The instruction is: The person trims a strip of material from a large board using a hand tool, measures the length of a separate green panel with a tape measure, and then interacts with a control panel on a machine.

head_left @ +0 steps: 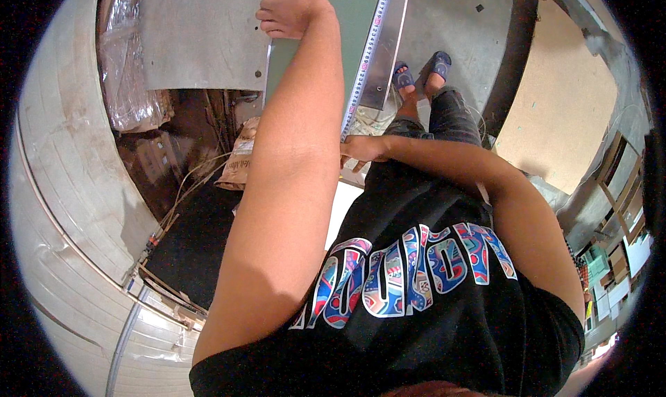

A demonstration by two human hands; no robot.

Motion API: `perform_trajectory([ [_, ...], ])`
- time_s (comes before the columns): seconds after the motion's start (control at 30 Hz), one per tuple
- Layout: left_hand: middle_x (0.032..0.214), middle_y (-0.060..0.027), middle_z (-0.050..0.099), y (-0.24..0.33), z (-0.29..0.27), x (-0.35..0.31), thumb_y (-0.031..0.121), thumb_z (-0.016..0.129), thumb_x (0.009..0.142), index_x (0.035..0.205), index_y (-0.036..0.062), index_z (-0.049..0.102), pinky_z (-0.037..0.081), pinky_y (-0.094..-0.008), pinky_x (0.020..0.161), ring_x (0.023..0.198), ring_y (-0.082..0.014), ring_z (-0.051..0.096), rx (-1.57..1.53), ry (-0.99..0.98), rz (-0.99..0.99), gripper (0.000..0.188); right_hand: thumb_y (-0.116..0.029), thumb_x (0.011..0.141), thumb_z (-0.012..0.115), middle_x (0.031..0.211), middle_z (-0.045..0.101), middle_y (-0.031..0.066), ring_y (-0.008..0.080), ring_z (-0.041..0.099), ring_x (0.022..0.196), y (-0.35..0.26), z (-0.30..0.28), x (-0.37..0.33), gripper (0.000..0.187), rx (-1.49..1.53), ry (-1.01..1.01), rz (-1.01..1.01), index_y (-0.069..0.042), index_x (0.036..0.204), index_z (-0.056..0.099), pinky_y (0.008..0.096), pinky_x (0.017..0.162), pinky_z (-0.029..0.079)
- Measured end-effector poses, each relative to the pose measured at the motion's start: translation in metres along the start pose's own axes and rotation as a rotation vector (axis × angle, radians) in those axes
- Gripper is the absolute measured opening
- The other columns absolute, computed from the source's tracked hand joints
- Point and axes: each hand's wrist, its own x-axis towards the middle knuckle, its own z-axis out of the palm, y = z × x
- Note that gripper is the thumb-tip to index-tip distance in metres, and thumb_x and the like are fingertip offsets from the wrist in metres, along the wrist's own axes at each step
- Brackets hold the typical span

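Note:
My left arm reaches far forward across the view. My left hand (295,12) is at the left edge of a green panel (319,78), beside a grey sheet (201,36). Its fingers are apart and slightly bent, with nothing visible in them. A white measuring tape (366,57) with blue and red marks runs along the panel's right edge. At the tape's near end, close to my body, is my right hand (366,149). Its fingers are curled, and their tips are partly hidden by my left forearm; what they grip, if anything, cannot be made out.
A plastic-wrapped bundle (125,57) stands at the far left. Below the grey sheet lies a brown paper sack (239,158), near loose cables. To the right, a tan board (555,95) stands beyond my legs and sandals (438,64). Frames and papers (617,272) crowd the right rim.

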Motion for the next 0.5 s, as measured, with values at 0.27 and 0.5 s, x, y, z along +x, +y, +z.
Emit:
perform_trajectory([
  [0.27,0.122,-0.0203,0.061,-0.001,0.002,0.000,0.044,0.060,0.102,0.112,-0.0008,0.067,0.041,-0.0512,0.104,0.116,-0.0375,0.054,0.010,0.014,0.002,0.046,-0.063,0.112,0.033,0.137,0.064,0.0159,0.0280,0.063,0.123,-0.023,0.010,-0.020,0.075,0.049,0.052,0.029,-0.001,0.143,0.059,0.0529,0.101,0.057],
  [0.5,0.121,-0.0206,0.061,0.004,-0.008,-0.003,0.044,0.059,0.103,0.114,-0.0013,0.067,0.042,-0.0511,0.103,0.117,-0.0375,0.055,0.012,-0.033,0.002,0.047,-0.068,0.110,0.035,0.135,0.065,0.0123,0.0239,0.066,0.116,-0.008,0.005,-0.006,0.073,0.049,0.048,0.032,-0.010,0.150,0.054,0.0510,0.092,0.062],
])
